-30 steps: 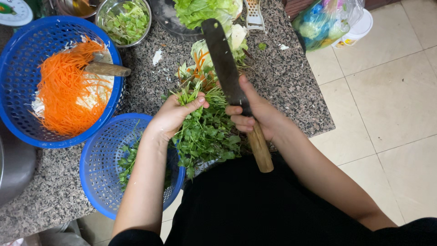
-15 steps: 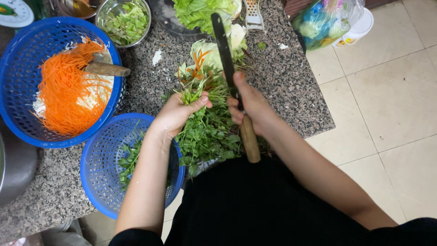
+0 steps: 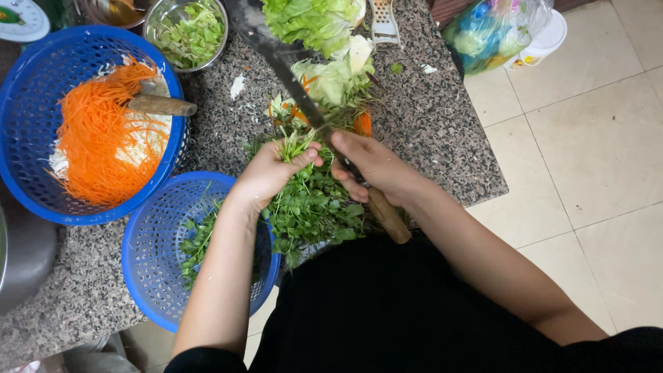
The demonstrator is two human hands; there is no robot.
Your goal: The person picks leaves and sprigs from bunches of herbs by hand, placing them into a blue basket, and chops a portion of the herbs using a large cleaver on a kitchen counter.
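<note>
Progress, judged: herb cutting part done. A small share of greens lies in the near basket; the main bunch is uncut and not yet moved across.

Far left of the grips: large blue basket (image 3: 27, 103), holding shredded carrot (image 3: 97, 138) over pale shreds, with a wooden-handled tool (image 3: 162, 105) resting on top.

Left, near edge: small blue basket (image 3: 148, 276), holding a few leafy sprigs, overhanging the worktop (image 3: 428, 110) edge.

Left hand (image 3: 269, 173): grip closed round the stems of the herb bunch (image 3: 314, 207), pinning it to the worktop.

Right hand (image 3: 376, 169): grip wrapped fully about the wooden handle of the cleaver (image 3: 276, 55), just beside the left hand. The blade is raised and angled away over the stems.

Beyond the grips: cabbage and lettuce pieces (image 3: 331, 69), carrot scraps, a steel bowl of chopped greens (image 3: 190, 34). These crowd the blade's far end.

Far right, on the floor: plastic bag (image 3: 494, 34).
</note>
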